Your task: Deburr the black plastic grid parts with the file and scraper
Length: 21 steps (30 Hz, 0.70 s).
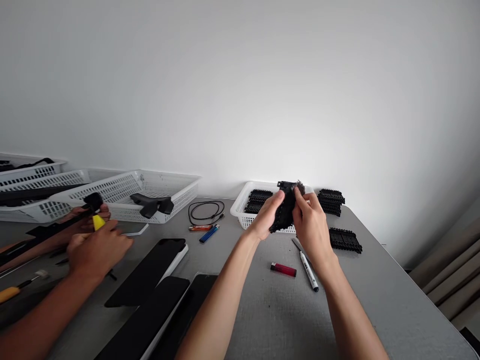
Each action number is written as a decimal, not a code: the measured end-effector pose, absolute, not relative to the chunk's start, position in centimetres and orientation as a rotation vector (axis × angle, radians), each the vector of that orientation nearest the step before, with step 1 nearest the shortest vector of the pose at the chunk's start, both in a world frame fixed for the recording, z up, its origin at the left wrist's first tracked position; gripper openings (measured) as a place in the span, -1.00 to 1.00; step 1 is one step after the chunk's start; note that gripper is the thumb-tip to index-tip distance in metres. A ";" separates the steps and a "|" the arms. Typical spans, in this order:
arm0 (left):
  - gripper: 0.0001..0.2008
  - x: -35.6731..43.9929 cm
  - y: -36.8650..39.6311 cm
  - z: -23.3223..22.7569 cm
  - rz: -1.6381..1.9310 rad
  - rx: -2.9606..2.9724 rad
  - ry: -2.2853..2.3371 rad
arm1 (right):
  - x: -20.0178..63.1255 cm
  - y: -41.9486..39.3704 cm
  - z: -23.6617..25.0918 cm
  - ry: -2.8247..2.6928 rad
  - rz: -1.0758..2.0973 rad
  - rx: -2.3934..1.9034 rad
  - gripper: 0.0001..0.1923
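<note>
My left hand (265,216) is closed around the left side of a black plastic part (283,214) with notched edges, raised in front of a white basket (243,220). Pinched in the fingers of my right hand (312,225) is a greyish wiry tuft that looks like steel wool (300,185), pressed against the part's upper right. Similar black parts (257,200) lie in the basket; others are stacked (330,201) to its right, with one part (345,240) nearer on the table. Below my hands lie a red lighter (283,270) and a white marker (309,271).
At left, another person's hand (95,250) holds a yellow-handled brush (96,212) at a long black piece. White baskets (180,197) line the wall. A coiled black cable (206,202), orange and blue lighters (209,233) and flat black panels (150,270) lie on the table.
</note>
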<state>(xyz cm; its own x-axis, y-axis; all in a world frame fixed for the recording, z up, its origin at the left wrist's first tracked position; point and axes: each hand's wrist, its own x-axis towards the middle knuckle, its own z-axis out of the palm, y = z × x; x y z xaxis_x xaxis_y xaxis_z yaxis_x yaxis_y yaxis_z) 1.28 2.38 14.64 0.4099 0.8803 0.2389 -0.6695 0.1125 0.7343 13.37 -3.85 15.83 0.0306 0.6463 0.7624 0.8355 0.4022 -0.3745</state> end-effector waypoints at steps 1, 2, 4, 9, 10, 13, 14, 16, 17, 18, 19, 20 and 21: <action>-0.67 1.5 2.3 14.6 1.184 0.908 0.297 | 13.2 -3.8 15.7 -1.688 -0.229 -1.341 -0.48; -0.69 1.8 2.2 14.6 1.206 0.916 0.314 | 13.1 -3.7 15.7 -1.685 -0.216 -1.359 -0.46; -0.69 2.0 2.0 14.7 1.233 0.918 0.353 | 12.8 -3.7 15.5 -1.682 -0.188 -1.370 -0.44; -0.56 1.9 1.9 15.2 1.239 0.867 0.403 | 12.3 -3.8 15.1 -1.713 -0.129 -1.370 -0.44; -0.53 1.7 2.0 15.2 1.238 0.838 0.401 | 12.1 -3.8 15.0 -1.731 -0.114 -1.370 -0.45; -0.46 1.2 2.4 15.5 1.236 0.762 0.371 | 11.8 -3.8 14.9 -1.807 -0.071 -1.385 -0.47; -0.45 1.0 2.5 15.5 1.234 0.750 0.363 | 11.7 -3.9 15.0 -1.830 -0.064 -1.400 -0.48; -0.46 0.7 2.6 15.7 1.240 0.732 0.359 | 11.5 -4.0 15.1 -1.862 -0.065 -1.445 -0.49; -0.46 0.6 2.7 15.8 1.250 0.722 0.363 | 11.4 -4.2 15.2 -1.883 -0.066 -1.469 -0.49; -0.46 0.4 2.7 16.0 1.264 0.712 0.367 | 11.2 -4.4 15.3 -1.908 -0.066 -1.493 -0.50; -0.44 0.3 2.7 16.1 1.280 0.704 0.368 | 11.0 -4.6 15.4 -1.935 -0.066 -1.522 -0.51; -0.43 0.2 2.7 16.3 1.299 0.698 0.366 | 10.8 -4.9 15.6 -1.961 -0.065 -1.552 -0.52; -0.41 0.0 2.7 16.4 1.315 0.692 0.362 | 10.5 -5.2 15.7 -1.983 -0.065 -1.582 -0.53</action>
<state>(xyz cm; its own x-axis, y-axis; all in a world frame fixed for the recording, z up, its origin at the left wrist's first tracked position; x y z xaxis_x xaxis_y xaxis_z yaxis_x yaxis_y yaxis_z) 0.03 2.74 16.43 0.2372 0.9618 0.1366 -0.7562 0.0945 0.6475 10.54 -5.17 15.68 -0.1143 0.8738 0.4727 0.9027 0.2900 -0.3178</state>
